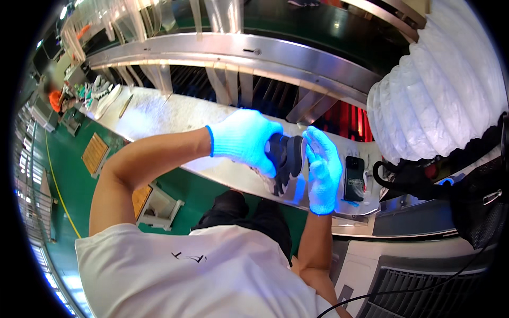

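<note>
Over the white bench, my gloved left hand is closed round a dark grey shoe with a thick, wavy sole. The shoe is tilted, and part of it is hidden behind the glove. My gloved right hand is at the shoe's right side, fingers stretched upward and palm turned toward the sole. Its fingertips are close to the sole's edge; whether they touch it I cannot tell. Both gloves look bright blue under the light.
A black phone lies on the white bench to the right. Several shoes and a thin stick-like tool are at its far left. Behind runs a metal-edged conveyor with clear strips. A white ribbed duct and black bag are at right.
</note>
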A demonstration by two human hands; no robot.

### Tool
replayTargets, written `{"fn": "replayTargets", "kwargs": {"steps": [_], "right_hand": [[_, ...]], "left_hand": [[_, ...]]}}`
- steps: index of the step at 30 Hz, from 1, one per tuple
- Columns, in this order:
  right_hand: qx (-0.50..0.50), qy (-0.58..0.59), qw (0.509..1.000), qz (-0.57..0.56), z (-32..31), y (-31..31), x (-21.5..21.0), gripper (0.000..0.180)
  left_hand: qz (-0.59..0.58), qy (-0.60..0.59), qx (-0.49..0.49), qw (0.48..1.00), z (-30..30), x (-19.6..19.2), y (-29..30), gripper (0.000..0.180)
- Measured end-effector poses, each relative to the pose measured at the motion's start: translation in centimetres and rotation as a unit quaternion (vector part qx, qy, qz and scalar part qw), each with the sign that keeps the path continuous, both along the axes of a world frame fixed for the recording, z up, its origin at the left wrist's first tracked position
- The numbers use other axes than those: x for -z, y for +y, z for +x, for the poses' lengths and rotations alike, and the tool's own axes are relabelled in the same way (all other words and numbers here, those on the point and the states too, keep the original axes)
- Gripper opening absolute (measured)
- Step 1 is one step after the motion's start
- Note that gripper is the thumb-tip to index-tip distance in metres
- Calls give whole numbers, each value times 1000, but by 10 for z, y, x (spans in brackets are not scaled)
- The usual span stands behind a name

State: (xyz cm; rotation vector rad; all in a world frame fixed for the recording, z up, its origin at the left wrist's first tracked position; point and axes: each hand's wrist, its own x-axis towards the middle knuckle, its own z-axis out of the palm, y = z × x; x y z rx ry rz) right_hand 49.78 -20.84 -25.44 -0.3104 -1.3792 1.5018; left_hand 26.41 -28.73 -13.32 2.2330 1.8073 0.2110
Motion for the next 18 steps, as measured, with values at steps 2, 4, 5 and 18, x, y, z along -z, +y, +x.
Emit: {"fn": "replayTargets", "kwargs": {"steps": [2, 4, 5, 18], "right_hand": [[-25, -28, 999, 9, -3, 10, -19, 100], [-29, -137, 988, 61, -9, 17, -42, 84], [-34, -201, 974, 99, -12, 21, -50, 79], [252, -155, 954, 41, -91, -53, 24, 25]], "left_hand": [[-18, 3, 4, 1000, -3, 3, 6, 88], [-54, 2, 12, 998, -4, 0, 16, 91], [-59, 2, 27, 998, -4, -8, 18, 88], [171, -494, -171, 835, 9, 208, -32, 120]]}}
